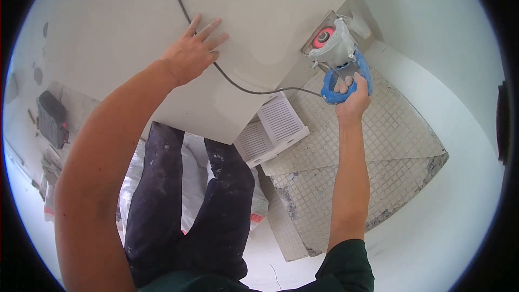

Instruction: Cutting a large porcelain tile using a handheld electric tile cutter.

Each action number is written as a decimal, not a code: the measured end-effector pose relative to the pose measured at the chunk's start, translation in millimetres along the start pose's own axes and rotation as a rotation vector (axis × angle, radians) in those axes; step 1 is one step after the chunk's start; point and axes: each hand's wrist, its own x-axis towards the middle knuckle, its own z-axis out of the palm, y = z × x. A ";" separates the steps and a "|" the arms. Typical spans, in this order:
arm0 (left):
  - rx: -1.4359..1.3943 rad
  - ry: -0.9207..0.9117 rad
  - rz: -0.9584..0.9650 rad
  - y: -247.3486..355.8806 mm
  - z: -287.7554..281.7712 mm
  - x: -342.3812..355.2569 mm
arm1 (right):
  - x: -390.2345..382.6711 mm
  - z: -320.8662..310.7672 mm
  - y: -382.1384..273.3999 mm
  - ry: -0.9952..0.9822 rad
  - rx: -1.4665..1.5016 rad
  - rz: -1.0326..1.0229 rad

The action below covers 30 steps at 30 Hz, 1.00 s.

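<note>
A large pale slab (265, 16) lies in front of me, its near edge above my legs. My left hand (190, 57) rests flat on it with fingers spread, holding nothing. A dark power cable (238, 85) crosses the slab, passes by or beneath the left hand, and runs to a handheld circular saw (335, 46). My right hand (354, 97) is wrapped around the saw's blue handle. The saw has a grey body, a red round part with a central nut, and a flat base plate at the slab's right edge. Its blade cannot be made out.
A white slatted plastic step stool (281, 116) stands below the slab's near corner. Grid-backed tiles (394, 124) lie stacked at right, near the pale wall (448, 38). White plastic bags (193, 192) sit around my legs. A dark box (52, 116) is at far left.
</note>
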 end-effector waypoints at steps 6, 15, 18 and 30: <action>-0.022 0.022 0.003 0.8 -1.8 -0.1 | -2.9 2.5 1.3 0.028 -0.022 -0.012; 0.000 -0.028 0.017 4.3 -7.3 -2.5 | -2.1 0.9 2.5 0.028 -0.014 -0.017; 0.000 -0.050 0.021 4.0 -8.6 -3.6 | -4.0 3.3 1.6 0.036 -0.011 -0.012; 0.036 -0.061 0.046 1.2 -7.1 -1.4 | -8.7 11.8 -3.1 0.091 0.029 -0.006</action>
